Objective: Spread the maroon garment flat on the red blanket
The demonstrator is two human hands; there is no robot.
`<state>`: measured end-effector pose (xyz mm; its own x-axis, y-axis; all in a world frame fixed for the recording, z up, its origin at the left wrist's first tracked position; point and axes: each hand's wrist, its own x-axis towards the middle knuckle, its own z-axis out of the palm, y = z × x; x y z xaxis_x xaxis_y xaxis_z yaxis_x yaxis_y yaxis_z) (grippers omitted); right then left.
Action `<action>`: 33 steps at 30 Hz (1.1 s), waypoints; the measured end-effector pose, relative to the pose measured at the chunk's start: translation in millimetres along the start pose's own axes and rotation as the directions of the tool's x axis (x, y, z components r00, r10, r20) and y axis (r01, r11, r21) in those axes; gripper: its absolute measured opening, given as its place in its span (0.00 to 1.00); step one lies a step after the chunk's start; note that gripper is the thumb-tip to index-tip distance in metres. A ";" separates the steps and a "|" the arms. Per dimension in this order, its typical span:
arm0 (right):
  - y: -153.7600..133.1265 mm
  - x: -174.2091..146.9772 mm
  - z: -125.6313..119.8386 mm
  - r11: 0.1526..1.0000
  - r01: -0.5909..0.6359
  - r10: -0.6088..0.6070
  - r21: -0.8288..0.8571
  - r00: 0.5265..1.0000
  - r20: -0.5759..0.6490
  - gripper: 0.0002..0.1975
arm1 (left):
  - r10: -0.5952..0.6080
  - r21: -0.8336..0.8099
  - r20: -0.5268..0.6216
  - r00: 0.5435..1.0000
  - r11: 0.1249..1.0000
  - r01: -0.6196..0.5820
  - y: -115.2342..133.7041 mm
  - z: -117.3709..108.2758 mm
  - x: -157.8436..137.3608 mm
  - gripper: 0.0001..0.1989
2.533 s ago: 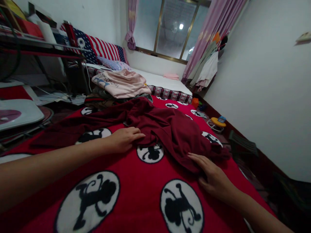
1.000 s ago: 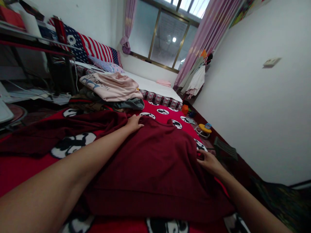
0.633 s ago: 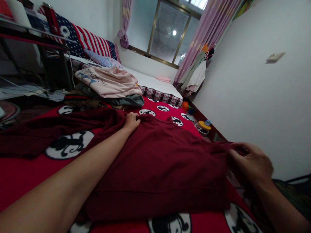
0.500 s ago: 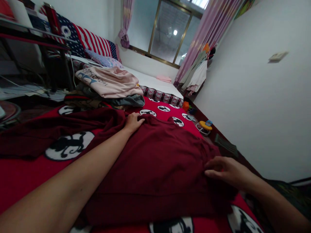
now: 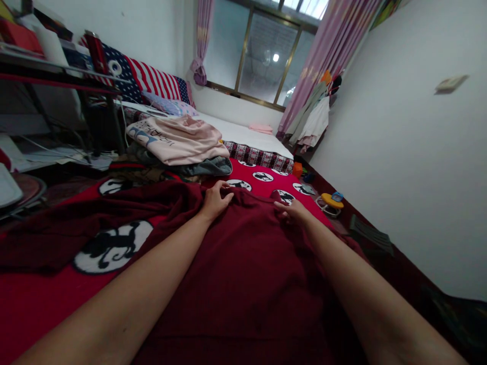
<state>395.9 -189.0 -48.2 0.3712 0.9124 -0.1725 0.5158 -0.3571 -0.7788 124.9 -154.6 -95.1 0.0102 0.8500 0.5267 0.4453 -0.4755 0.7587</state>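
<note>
A dark red long-sleeved sweatshirt [image 5: 243,274] lies spread over the red blanket [image 5: 23,299], its neckline away from me and one sleeve stretched out to the left. My left hand [image 5: 216,202] grips the cloth at the left side of the neckline, fingers bent over the edge. At the right side of the neckline, my right hand [image 5: 294,212] has its thumb and fingers closed on the fabric. Both forearms reach across the body of the garment, hiding part of it. The far right sleeve is mostly hidden behind my right arm.
Beyond the sweatshirt is a pile of clothes with a pink shirt [image 5: 182,139] on top. A bed with a white sheet [image 5: 232,119] stands under the window. A cluttered desk [image 5: 64,76] is at left; a yellow stool [image 5: 332,201] is by the right wall.
My right hand has moved from the sweatshirt's right side up to the neckline and closed on the cloth there. My left hand stays at the neckline's left side. The view has shifted slightly.
</note>
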 end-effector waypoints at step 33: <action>8.1 -4.1 61.2 0.676 0.138 -0.238 -0.724 0.971 -0.037 0.33 | -0.047 0.448 0.670 0.741 0.821 -0.354 24.2 18.8 -19.3 0.34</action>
<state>351.2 -183.4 -90.7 0.2661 0.9631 0.0400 0.9588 -0.2601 -0.1140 152.3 -178.2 -94.2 0.5869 0.8037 0.0978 0.7633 -0.5895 0.2641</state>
